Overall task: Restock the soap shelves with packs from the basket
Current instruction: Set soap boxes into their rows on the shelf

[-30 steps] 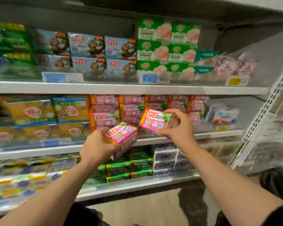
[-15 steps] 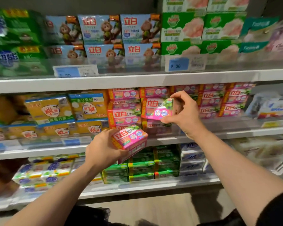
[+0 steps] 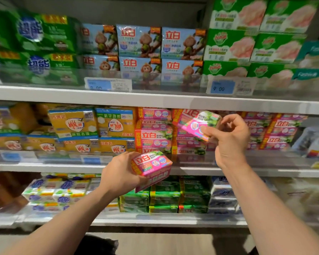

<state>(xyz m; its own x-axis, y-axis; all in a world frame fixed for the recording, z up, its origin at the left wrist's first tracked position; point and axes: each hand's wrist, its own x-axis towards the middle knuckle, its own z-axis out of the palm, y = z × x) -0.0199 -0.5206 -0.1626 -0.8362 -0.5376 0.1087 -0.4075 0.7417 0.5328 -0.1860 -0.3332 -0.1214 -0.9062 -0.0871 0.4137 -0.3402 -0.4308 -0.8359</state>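
My right hand (image 3: pixel 228 138) pinches a pink soap pack (image 3: pixel 197 124) between thumb and fingers, tilted, right in front of the pink soap stacks (image 3: pixel 155 138) on the middle shelf (image 3: pixel 265 171). My left hand (image 3: pixel 122 173) grips a second pink soap pack (image 3: pixel 152 167), held lower, in front of the middle shelf's front edge. The basket is out of view.
Yellow soap packs (image 3: pixel 74 124) fill the middle shelf's left side. The top shelf (image 3: pixel 155 100) carries green packs, blue monkey-print packs (image 3: pixel 139 41) and green-and-pink boxes (image 3: pixel 230 45). Green and white packs (image 3: pixel 164 197) lie on the bottom shelf. Price tags (image 3: pixel 222 87) hang on the rails.
The view has come closer to the shelves. My right hand has lifted its pack up and right, against the pink stacks. My left hand keeps its pack low.
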